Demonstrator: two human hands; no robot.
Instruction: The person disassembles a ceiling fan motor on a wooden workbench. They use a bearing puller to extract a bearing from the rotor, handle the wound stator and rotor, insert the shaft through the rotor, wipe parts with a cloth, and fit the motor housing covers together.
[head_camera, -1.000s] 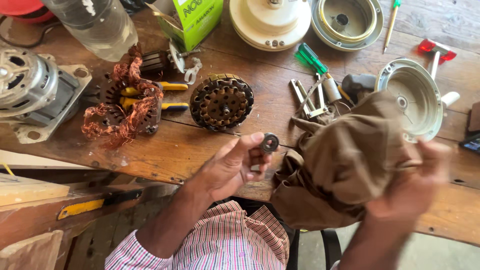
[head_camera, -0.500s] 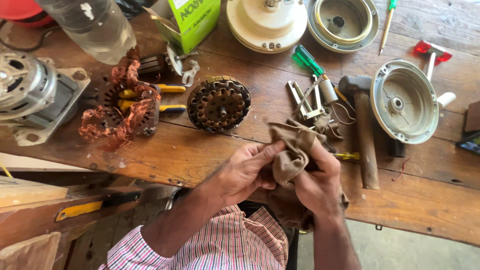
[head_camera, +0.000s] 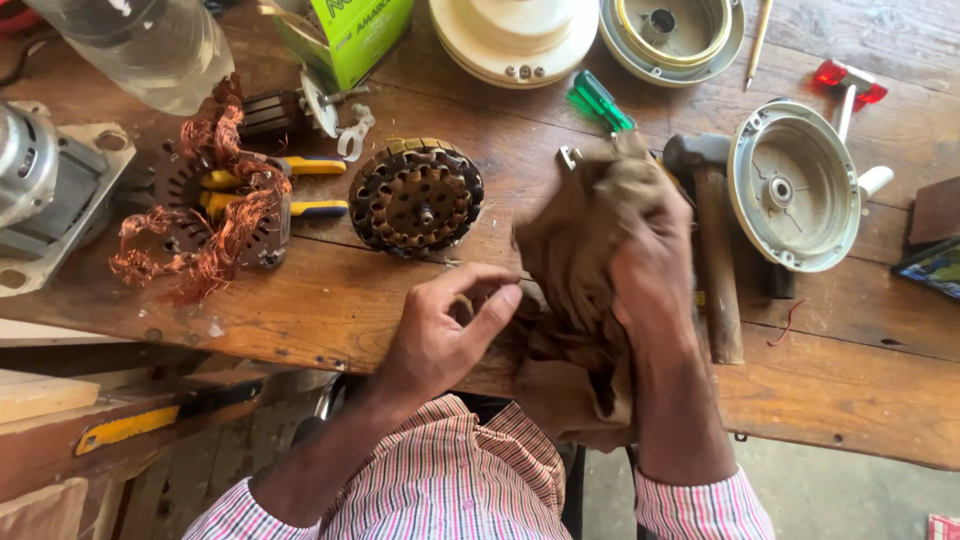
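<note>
My right hand (head_camera: 652, 268) is closed around a crumpled brown cloth (head_camera: 572, 232), which hangs down over the front edge of the wooden bench (head_camera: 300, 310). My left hand (head_camera: 448, 332) sits just left of the cloth with its fingertips pinched together. It holds a small round metal part that the fingers almost entirely hide. The index finger points toward the cloth. A dark round slotted metal core (head_camera: 416, 197) lies on the bench just beyond my left hand.
A stator with loose copper winding (head_camera: 210, 222) and yellow-handled pliers (head_camera: 305, 186) lie at the left, beside a grey motor (head_camera: 40, 185). A hammer (head_camera: 716, 262) and silver round cover (head_camera: 795, 185) lie at the right. At the back are a green screwdriver (head_camera: 600, 100), white housing (head_camera: 515, 35), green box (head_camera: 365, 35) and bottle (head_camera: 150, 40).
The right hand brought the cloth in from the right to the left hand, then lifted it up onto the bench. The small round part, plainly visible before, is now tucked in the left fingers.
</note>
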